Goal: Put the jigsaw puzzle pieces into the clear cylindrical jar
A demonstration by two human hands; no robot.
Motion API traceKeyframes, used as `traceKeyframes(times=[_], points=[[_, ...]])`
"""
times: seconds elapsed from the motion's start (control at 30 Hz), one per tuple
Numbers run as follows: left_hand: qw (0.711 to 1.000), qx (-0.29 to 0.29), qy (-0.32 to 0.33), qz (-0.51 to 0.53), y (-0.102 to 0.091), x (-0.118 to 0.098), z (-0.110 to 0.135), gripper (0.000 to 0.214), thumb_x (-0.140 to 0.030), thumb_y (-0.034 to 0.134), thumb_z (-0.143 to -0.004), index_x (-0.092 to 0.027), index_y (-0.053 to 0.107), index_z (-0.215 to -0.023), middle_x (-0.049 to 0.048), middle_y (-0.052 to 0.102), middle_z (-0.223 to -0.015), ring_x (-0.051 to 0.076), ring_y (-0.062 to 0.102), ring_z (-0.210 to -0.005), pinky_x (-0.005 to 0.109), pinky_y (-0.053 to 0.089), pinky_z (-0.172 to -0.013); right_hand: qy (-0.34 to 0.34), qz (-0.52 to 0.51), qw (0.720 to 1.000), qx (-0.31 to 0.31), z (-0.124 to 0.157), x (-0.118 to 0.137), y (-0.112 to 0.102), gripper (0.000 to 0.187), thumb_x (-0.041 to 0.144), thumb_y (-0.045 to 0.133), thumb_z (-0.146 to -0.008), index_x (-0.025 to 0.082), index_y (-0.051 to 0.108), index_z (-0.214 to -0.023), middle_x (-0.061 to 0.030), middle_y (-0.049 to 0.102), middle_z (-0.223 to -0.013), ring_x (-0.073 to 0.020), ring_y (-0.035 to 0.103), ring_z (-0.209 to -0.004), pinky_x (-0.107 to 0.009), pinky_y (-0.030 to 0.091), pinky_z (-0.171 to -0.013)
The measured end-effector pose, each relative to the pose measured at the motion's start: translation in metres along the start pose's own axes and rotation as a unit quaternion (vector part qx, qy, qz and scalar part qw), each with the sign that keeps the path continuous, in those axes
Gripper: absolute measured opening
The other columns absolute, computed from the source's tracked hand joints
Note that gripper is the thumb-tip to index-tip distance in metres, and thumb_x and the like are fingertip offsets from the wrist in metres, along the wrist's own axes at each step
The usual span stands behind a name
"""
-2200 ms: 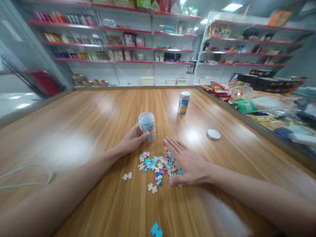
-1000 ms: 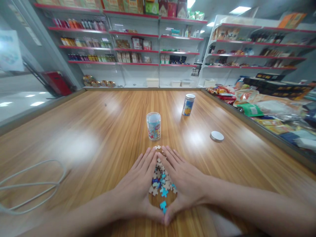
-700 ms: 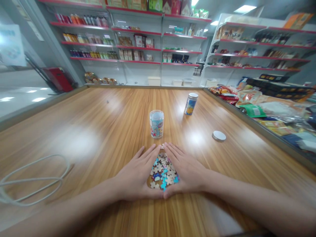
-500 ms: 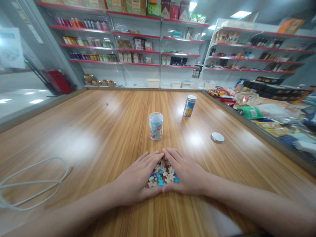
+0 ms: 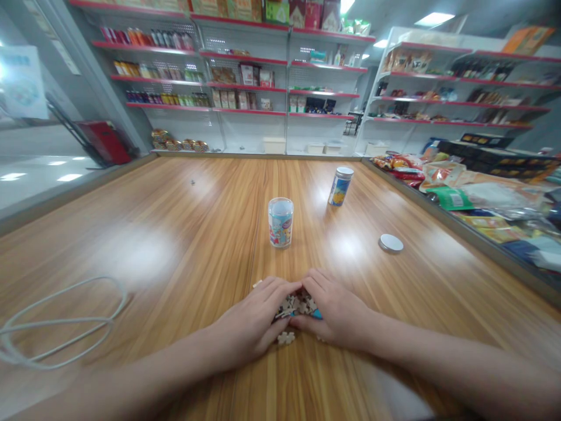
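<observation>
The left hand (image 5: 254, 318) and the right hand (image 5: 335, 310) are cupped and pressed together around a small heap of jigsaw puzzle pieces (image 5: 298, 304) on the wooden table (image 5: 175, 234). One loose piece (image 5: 286, 337) lies just below the fingers. Beyond the hands stands an open clear jar (image 5: 280, 222); further right are a closed tin (image 5: 340, 186) and a round lid (image 5: 391, 242). A white cable (image 5: 56, 321) lies far left of the left hand

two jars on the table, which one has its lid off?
The nearer jar, straight beyond the hands: open top. The far jar wears its lid; a loose lid lies to the right.
</observation>
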State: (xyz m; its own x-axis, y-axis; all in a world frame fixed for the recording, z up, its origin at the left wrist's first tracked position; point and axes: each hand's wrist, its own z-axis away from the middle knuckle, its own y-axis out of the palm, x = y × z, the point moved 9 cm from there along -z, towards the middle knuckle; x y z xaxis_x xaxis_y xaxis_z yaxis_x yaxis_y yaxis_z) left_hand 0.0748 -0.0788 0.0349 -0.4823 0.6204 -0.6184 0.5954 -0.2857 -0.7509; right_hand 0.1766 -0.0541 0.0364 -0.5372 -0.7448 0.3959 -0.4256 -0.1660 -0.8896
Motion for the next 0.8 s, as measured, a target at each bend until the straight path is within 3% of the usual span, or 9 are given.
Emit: traceKeyframes(times=[0.23,0.43,0.6,0.8], points=[[0.999,-0.024,-0.019,0.031,-0.005,-0.002,-0.006,0.025,-0.013,0.049,-0.095,-0.021,0.051,-0.119,0.0079,0.058,-0.114,0.022,0.054,-0.107,0.04,0.047,-0.096,-0.027,0.05,0.998,-0.021,-0.001,0.003,0.001,0.034,0.05,0.057,-0.094,0.016,0.057,-0.088,-0.0068,0.061,-0.087,-0.0211,0.054,-0.081,-0.035,0.043,-0.072],[0.982,-0.092,-0.086,0.139,-0.006,0.018,-0.006,0.014,-0.018,0.041,-0.099,-0.02,0.054,-0.105,0.0048,0.061,-0.096,0.018,0.059,-0.086,0.033,0.052,-0.08,-0.051,0.007,0.996,-0.068,-0.008,0.003,0.001,0.025,0.035,0.049,-0.099,0.016,0.058,-0.085,-0.0025,0.06,-0.075,-0.0142,0.052,-0.065,-0.027,0.036,-0.058],[0.949,-0.167,-0.086,0.254,-0.018,0.028,-0.001,0.02,-0.025,0.04,-0.102,-0.02,0.054,-0.115,0.0072,0.062,-0.109,0.019,0.061,-0.099,0.035,0.053,-0.089,-0.019,-0.092,0.985,-0.144,-0.026,0.009,-0.014,0.027,0.036,0.054,-0.098,0.017,0.058,-0.08,-0.0006,0.055,-0.072,-0.0124,0.051,-0.065,-0.026,0.038,-0.06],[0.945,-0.187,-0.068,0.26,-0.029,0.028,0.003,0.019,-0.025,0.04,-0.103,-0.021,0.056,-0.112,0.0058,0.061,-0.11,0.018,0.059,-0.105,0.033,0.05,-0.095,-0.002,-0.124,0.983,-0.136,-0.038,0.021,-0.028,0.01,0.022,0.062,-0.09,0.016,0.063,-0.083,-0.0015,0.054,-0.078,-0.0137,0.053,-0.073,-0.026,0.044,-0.065]])
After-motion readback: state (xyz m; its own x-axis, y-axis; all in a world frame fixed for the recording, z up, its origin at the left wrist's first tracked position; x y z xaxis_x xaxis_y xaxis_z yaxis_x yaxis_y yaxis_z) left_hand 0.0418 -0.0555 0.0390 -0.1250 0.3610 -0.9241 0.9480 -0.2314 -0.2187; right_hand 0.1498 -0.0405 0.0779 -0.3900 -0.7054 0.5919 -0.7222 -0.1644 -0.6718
